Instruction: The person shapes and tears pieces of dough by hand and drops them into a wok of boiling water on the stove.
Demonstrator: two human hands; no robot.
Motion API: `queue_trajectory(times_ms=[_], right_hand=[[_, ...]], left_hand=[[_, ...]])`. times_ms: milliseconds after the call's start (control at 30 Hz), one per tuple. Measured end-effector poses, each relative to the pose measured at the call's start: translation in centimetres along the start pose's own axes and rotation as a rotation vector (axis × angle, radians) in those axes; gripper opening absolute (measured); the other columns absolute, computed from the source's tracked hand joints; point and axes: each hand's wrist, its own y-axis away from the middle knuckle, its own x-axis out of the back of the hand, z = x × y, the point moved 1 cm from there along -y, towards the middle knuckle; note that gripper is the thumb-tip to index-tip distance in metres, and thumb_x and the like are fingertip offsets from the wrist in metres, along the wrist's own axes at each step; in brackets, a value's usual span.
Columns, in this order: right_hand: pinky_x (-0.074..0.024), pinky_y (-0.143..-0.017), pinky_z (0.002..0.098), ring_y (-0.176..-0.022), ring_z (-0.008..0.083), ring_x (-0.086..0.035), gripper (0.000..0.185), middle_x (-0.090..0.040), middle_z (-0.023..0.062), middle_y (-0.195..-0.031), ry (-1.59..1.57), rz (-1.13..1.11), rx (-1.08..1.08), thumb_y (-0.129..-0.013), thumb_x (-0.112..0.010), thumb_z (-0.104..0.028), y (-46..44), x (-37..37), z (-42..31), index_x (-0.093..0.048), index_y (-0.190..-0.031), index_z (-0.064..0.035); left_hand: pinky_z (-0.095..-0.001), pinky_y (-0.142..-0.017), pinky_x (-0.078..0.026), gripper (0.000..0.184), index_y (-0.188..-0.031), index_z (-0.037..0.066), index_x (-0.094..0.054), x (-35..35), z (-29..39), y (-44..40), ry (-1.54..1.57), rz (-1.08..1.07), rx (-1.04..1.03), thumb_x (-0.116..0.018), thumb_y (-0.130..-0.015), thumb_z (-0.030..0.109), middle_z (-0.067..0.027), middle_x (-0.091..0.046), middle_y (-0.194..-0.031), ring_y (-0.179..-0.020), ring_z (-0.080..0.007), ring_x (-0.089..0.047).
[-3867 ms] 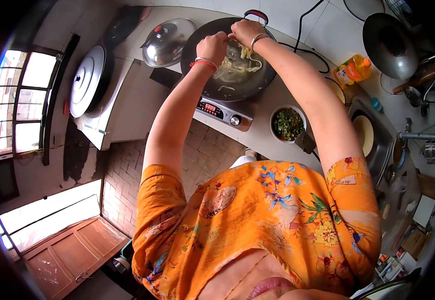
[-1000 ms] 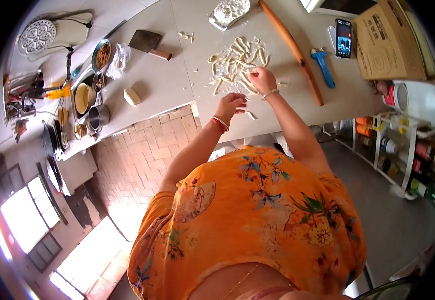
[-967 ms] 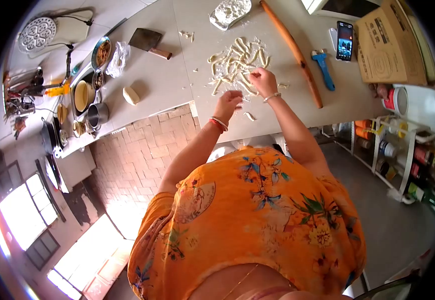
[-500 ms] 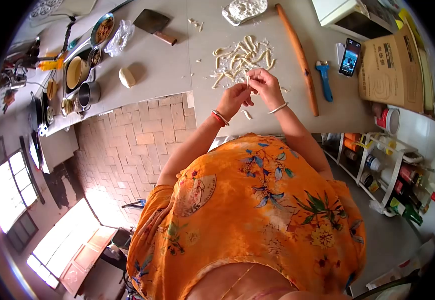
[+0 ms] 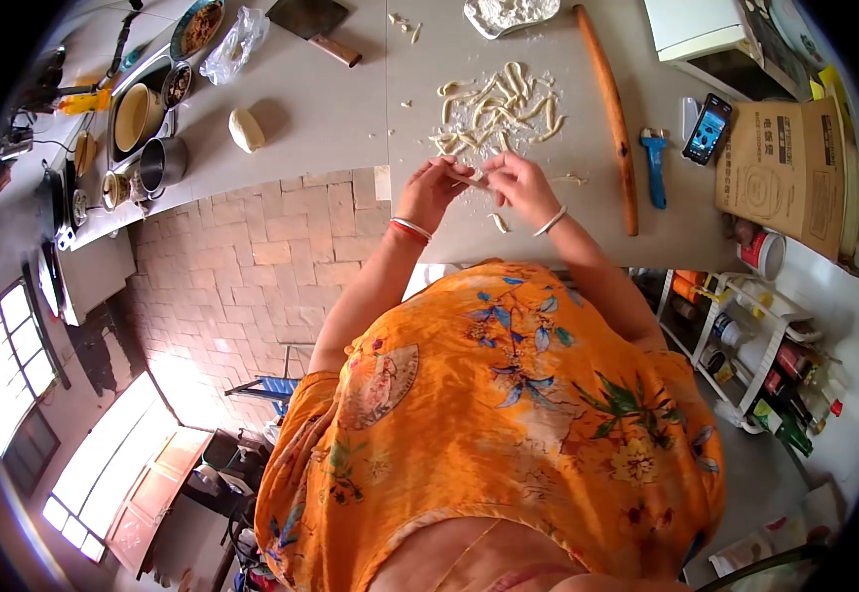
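My left hand [image 5: 431,191] and my right hand [image 5: 522,187] pinch a short strip of dough [image 5: 471,181] by its two ends, above the near part of the table [image 5: 587,212]. Just beyond my fingers lies a loose heap of thin dough strips [image 5: 498,107] dusted with flour. One small dough piece [image 5: 500,224] rests on the tabletop close to my body, below the hands. At the far edge sits a foil-like tray of flour [image 5: 513,14], partly cut off by the frame.
Right of the heap lie a wooden rolling pin [image 5: 612,118], a blue-handled peeler [image 5: 654,170] and a phone [image 5: 709,128] by a cardboard box [image 5: 783,173]. Leftward are a cleaver [image 5: 316,28], a dough lump [image 5: 246,130], a metal pot [image 5: 163,165] and a bowl [image 5: 139,116].
My hands have moved apart, the left one to the left, and the dough strip now spans between them. The whole view has shifted slightly.
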Motion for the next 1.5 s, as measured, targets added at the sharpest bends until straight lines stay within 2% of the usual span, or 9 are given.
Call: queue_trajectory(times_ms=[200, 267, 367, 533, 733, 933, 1133, 1300, 1500], right_hand=[[-0.0502, -0.073, 0.0381, -0.083, 0.0254, -0.061, 0.016, -0.063, 0.0085, -0.088, 0.909, 0.372, 0.411, -0.081, -0.059, -0.015, -9.5, 4.5, -0.2, -0.061, -0.096, -0.0091], [-0.049, -0.077, 0.0379, -0.087, 0.0239, -0.059, 0.016, -0.062, 0.0077, -0.092, 1.114, 0.342, 0.655, -0.079, -0.06, -0.013, -12.3, 4.7, 0.0, -0.061, -0.095, -0.0107], [-0.0491, -0.078, 0.0364, -0.086, 0.0239, -0.059, 0.013, -0.062, 0.0063, -0.091, 1.37, 0.161, 0.584, -0.078, -0.06, -0.013, -13.7, 4.3, -0.2, -0.06, -0.091, -0.0099], [-0.047, -0.059, 0.03, -0.065, 0.0181, -0.058, 0.01, -0.063, 0.006, -0.078, 0.691, 0.007, 0.215, -0.08, -0.06, -0.014, -12.3, 5.6, -2.5, -0.056, -0.081, -0.0046], [-0.0352, -0.045, 0.0175, -0.053, 0.0045, -0.046, 0.017, -0.059, 0.0027, -0.074, -0.307, 0.078, 0.132, -0.086, -0.056, -0.012, -5.9, 9.9, -5.1, -0.054, -0.101, -0.0054], [-0.0293, -0.04, 0.0159, -0.047, 0.0038, -0.042, 0.021, -0.058, 0.0042, -0.071, -0.329, 0.067, -0.007, -0.089, -0.055, -0.014, -3.9, 10.1, -3.2, -0.057, -0.107, -0.004], [-0.0303, -0.04, 0.0184, -0.047, 0.0054, -0.046, 0.017, -0.063, 0.0093, -0.073, -0.298, 0.122, 0.034, -0.086, -0.054, -0.009, -6.2, 9.2, -3.8, -0.06, -0.098, 0.0013], [-0.0374, -0.043, 0.019, -0.05, 0.0058, -0.05, 0.014, -0.067, 0.0101, -0.081, -0.353, 0.001, 0.073, -0.086, -0.051, -0.007, -5.1, 7.8, -6.5, -0.06, -0.095, -0.0012], [-0.0384, -0.044, 0.0182, -0.05, 0.0062, -0.053, 0.019, -0.069, 0.01, -0.09, -0.223, -0.001, 0.136, -0.088, -0.051, -0.009, -2.5, 5.4, -9.1, -0.06, -0.103, -0.0009]], left_hand=[[-0.0272, -0.062, -0.046, 0.018, -0.103, 0.002, -0.055, 0.5, 2.6, 0.5, -0.208, 0.129, -0.02, -0.044, -0.096, 0.014, -0.0025, -0.052, -0.069, -0.065, -0.014, -0.053], [-0.0237, -0.055, -0.043, 0.019, -0.103, 0.001, -0.055, 0.5, 3.3, 0.6, -0.421, 0.193, -0.04, -0.044, -0.095, 0.015, -0.0019, -0.051, -0.068, -0.06, -0.0108, -0.051], [-0.0203, -0.049, -0.037, 0.017, -0.098, 0.001, -0.058, 2.2, 3.5, -0.8, -0.815, 0.306, -0.194, -0.055, -0.09, 0.015, 0.0022, -0.048, -0.064, -0.053, -0.0074, -0.044], [-0.0326, -0.055, -0.042, 0.022, -0.096, 0.007, -0.059, 0.9, 3.8, -3.3, -1.441, 0.315, -0.44, -0.066, -0.075, 0.009, -0.0066, -0.05, -0.066, -0.056, -0.0185, -0.049], [-0.0404, -0.071, -0.05, 0.033, -0.107, 0.014, -0.055, -0.5, 2.3, -5.5, -1.773, 0.324, -0.378, -0.065, -0.076, 0.019, -0.0079, -0.049, -0.109, -0.089, -0.0293, -0.059], [-0.0404, -0.068, -0.048, 0.012, -0.087, 0.01, -0.058, 0.2, 2.9, -6.9, -1.92, 0.248, -0.32, -0.061, -0.077, 0.017, -0.0074, -0.057, -0.095, -0.083, -0.0309, -0.06], [-0.0339, -0.06, -0.047, 0.015, -0.082, 0.002, -0.057, 0.5, 4.4, -6.4, -1.473, 0.122, -0.346, -0.063, -0.075, 0.013, -0.0104, -0.062, -0.077, -0.065, -0.0216, -0.059], [-0.0182, -0.048, -0.033, 0.026, -0.108, 0.001, -0.061, -4.7, 5.3, -4.3, -0.847, 0.054, -0.118, -0.061, -0.084, 0.012, 0.0009, -0.058, -0.074, -0.055, -0.0033, -0.042], [-0.0191, -0.051, -0.035, 0.021, -0.103, 0.004, -0.06, -10.0, 3.7, -3.4, -0.607, -0.317, -0.075, -0.062, -0.086, 0.016, 0.0008, -0.058, -0.076, -0.057, -0.0045, -0.043]])
